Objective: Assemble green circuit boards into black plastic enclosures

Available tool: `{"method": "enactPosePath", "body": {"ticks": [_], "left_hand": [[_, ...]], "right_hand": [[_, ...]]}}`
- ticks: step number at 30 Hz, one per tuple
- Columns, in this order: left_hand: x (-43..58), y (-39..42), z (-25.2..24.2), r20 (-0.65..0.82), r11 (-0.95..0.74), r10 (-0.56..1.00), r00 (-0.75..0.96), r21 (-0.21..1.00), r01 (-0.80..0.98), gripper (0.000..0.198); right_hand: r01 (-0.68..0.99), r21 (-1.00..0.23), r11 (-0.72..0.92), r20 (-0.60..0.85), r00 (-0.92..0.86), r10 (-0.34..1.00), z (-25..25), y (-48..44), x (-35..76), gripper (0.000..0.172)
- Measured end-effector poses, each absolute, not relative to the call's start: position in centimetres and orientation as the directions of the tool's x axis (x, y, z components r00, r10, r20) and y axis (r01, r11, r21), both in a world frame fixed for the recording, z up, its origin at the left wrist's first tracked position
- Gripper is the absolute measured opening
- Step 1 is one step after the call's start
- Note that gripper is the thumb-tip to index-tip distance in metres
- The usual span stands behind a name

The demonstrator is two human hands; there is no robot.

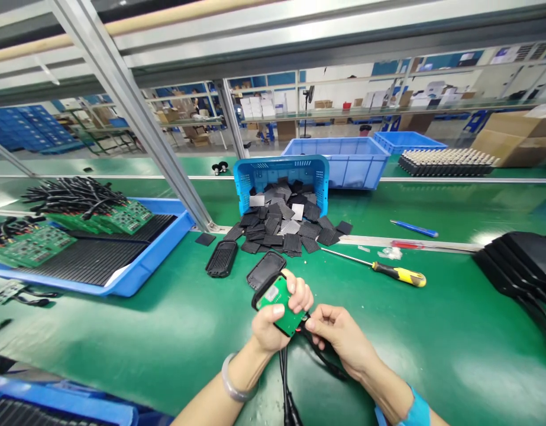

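Note:
My left hand (277,319) is wrapped round a green circuit board (284,312), with a black housing behind the board's upper left edge. At the board's lower right corner, my right hand (337,334) pinches a black cable (321,355) close to where it meets the board. More black cables (285,378) hang down toward the table's front edge. Just beyond my left hand lies an open black plastic housing (266,269). A ribbed black housing (222,258) rests to its left.
A tipped blue basket (281,163) spills dark ribbed plates (273,225). Right of it lie a yellow-black screwdriver (399,274), a red screwdriver (408,244) and a blue pen (414,228). At left, a blue tray (166,260) holds several wired boards. Black housings (521,260) are stacked far right.

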State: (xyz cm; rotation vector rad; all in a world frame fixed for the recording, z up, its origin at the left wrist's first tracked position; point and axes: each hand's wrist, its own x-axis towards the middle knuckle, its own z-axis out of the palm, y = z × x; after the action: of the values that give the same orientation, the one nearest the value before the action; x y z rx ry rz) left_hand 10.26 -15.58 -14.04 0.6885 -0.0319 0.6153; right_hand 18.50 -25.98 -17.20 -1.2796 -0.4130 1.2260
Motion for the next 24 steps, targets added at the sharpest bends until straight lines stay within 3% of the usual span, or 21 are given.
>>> {"method": "enactPosePath", "body": {"ticks": [3, 5, 11, 15, 17, 20, 22, 24], "left_hand": [[10.6, -15.1, -14.2, 0.033, 0.793, 0.486, 0.873, 0.402, -0.457, 0.024], [10.8, -15.0, -14.5, -0.030, 0.841, 0.456, 0.890, 0.342, -0.420, 0.023], [11.1, -15.4, -15.9, 0.002, 0.846, 0.480, 0.877, 0.265, -0.463, 0.022], [11.2, -15.3, -16.2, 0.000, 0.861, 0.461, 0.887, 0.244, -0.447, 0.020], [11.2, -15.0, -16.2, -0.018, 0.860, 0.435, 0.900, 0.303, -0.410, 0.021], [11.4, -14.7, -16.2, -0.085, 0.805, 0.403, 0.911, 0.508, -0.308, 0.030], [11.6, -14.3, -16.5, -0.155, 0.701, 0.417, 0.895, 0.683, -0.208, 0.042], [11.7, -13.7, -17.0, -0.156, 0.491, 0.504, 0.850, 0.861, -0.133, 0.050]], "right_hand": [[-0.428, -0.885, -0.184, -0.284, 0.183, 0.941, -16.8, -26.1, 19.1, 0.041], [-0.400, -0.900, -0.173, -0.244, 0.134, 0.960, -16.7, -26.2, 19.0, 0.043], [-0.377, -0.920, -0.107, -0.239, 0.325, 0.915, -17.9, -26.0, 17.2, 0.040], [-0.421, -0.897, -0.135, -0.287, 0.324, 0.902, -18.3, -25.9, 17.1, 0.044], [-0.465, -0.872, -0.155, -0.306, 0.270, 0.913, -18.2, -26.0, 17.5, 0.044], [-0.574, -0.804, -0.155, -0.324, 0.204, 0.924, -18.1, -26.2, 18.1, 0.045], [-0.643, -0.754, -0.135, -0.360, 0.232, 0.904, -18.3, -26.2, 18.5, 0.048], [-0.695, -0.712, -0.104, -0.412, 0.293, 0.863, -18.4, -26.2, 19.0, 0.049]]}}
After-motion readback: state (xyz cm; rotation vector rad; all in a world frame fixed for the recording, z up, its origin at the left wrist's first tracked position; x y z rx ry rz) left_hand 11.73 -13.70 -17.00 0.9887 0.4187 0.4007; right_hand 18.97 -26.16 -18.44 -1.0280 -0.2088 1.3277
